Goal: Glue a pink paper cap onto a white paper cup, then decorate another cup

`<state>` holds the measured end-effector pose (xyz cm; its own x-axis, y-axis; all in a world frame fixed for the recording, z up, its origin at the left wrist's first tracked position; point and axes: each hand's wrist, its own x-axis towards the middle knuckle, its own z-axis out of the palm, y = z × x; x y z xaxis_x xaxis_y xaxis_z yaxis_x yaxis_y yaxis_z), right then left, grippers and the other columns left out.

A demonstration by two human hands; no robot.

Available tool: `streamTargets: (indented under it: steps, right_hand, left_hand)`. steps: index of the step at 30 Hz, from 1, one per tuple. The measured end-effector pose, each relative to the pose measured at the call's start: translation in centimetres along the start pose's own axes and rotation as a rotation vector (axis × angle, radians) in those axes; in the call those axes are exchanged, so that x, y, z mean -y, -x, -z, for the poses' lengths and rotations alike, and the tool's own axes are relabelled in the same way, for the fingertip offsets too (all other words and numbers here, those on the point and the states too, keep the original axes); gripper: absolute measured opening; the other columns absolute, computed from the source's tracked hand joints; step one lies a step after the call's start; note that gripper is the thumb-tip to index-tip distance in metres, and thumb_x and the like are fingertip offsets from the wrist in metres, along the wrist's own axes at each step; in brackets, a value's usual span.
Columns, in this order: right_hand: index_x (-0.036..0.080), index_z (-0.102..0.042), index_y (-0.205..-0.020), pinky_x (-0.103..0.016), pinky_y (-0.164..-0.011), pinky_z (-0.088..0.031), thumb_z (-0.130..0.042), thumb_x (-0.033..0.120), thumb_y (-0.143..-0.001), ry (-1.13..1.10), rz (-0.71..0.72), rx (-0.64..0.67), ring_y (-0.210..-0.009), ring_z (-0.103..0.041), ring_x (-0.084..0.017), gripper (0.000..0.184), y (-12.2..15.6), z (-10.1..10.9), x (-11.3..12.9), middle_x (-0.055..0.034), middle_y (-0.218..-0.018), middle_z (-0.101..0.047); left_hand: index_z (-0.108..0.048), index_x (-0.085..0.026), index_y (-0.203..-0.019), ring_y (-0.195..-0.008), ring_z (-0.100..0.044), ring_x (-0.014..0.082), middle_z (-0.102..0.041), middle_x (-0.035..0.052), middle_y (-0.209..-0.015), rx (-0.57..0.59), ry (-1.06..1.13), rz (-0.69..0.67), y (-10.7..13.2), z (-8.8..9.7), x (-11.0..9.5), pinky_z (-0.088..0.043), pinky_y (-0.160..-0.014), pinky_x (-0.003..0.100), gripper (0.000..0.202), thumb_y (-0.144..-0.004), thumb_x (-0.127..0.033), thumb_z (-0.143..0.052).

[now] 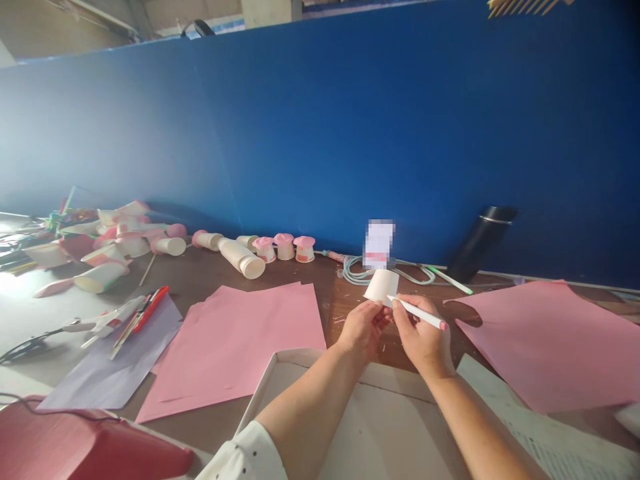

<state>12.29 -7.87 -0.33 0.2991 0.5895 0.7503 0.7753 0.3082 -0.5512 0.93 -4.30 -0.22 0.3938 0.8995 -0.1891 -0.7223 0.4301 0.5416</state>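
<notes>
A white paper cup point(383, 285) is held upside down in front of me, its wide rim toward my fingers. My left hand point(364, 327) grips it near the rim from below. In my right hand point(424, 339) is a white marker pen point(420, 312) with a pink end; its tip points at the cup's side. Whether the tip touches the cup I cannot tell. Just behind the cup are a coiled pale cable point(354, 272) and a blurred-out upright object point(379, 243).
Paper cups with pink tops point(285, 247) line the back. Pink sheets point(250, 333) lie left, another pink sheet point(555, 340) right. Red-handled scissors point(150, 308), a glue gun point(113, 320), a black bottle point(480, 243) and a green-tipped pen point(453, 280) surround the workspace. A blue partition point(320, 127) stands behind.
</notes>
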Motion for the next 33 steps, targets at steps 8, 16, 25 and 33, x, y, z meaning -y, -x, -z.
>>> streamTargets:
  steps: [8,16,25,33]
  right_hand:
    - [0.018,-0.068,-0.094,-0.027,-0.063,-0.058,-0.063,0.043,-0.094,0.001,0.010,0.006,-0.063,-0.071,-0.018,0.026,-0.15,0.15,0.34,-0.0078,-0.081,-0.076]
    - [0.019,-0.068,-0.094,-0.029,-0.064,-0.058,-0.062,0.045,-0.094,-0.005,0.007,0.014,-0.064,-0.072,-0.019,0.027,-0.13,0.17,0.45,-0.0079,-0.080,-0.076]
    - [0.020,-0.067,-0.093,-0.031,-0.064,-0.059,-0.060,0.051,-0.094,-0.029,-0.034,0.048,-0.067,-0.073,-0.021,0.033,-0.04,0.21,0.60,-0.0090,-0.080,-0.076]
    - [0.020,-0.067,-0.092,-0.030,-0.062,-0.057,-0.061,0.050,-0.094,-0.023,-0.034,0.050,-0.065,-0.072,-0.020,0.031,0.10,0.25,0.58,-0.0081,-0.079,-0.076]
  left_hand:
    - [-0.069,-0.011,-0.071,-0.065,-0.058,0.0099,-0.063,0.0029,-0.066,0.033,-0.012,-0.016,-0.04,0.03,0.03,-0.050,-0.071,0.021,0.016,-0.068,-0.019,-0.083]
    - [-0.069,-0.011,-0.073,-0.065,-0.058,0.0107,-0.064,0.0031,-0.067,0.009,-0.014,-0.006,0.17,-0.16,-0.12,-0.051,-0.073,0.023,0.015,-0.071,-0.018,-0.082]
    - [-0.070,-0.010,-0.073,-0.064,-0.058,0.0112,-0.063,0.0038,-0.068,0.018,-0.007,-0.021,0.00,0.01,0.03,-0.050,-0.072,0.023,0.013,-0.073,-0.018,-0.080]
    - [-0.072,-0.009,-0.075,-0.066,-0.059,0.0105,-0.065,0.0050,-0.072,0.015,0.030,-0.016,-0.20,0.17,0.15,-0.051,-0.074,0.022,0.008,-0.074,-0.015,-0.077]
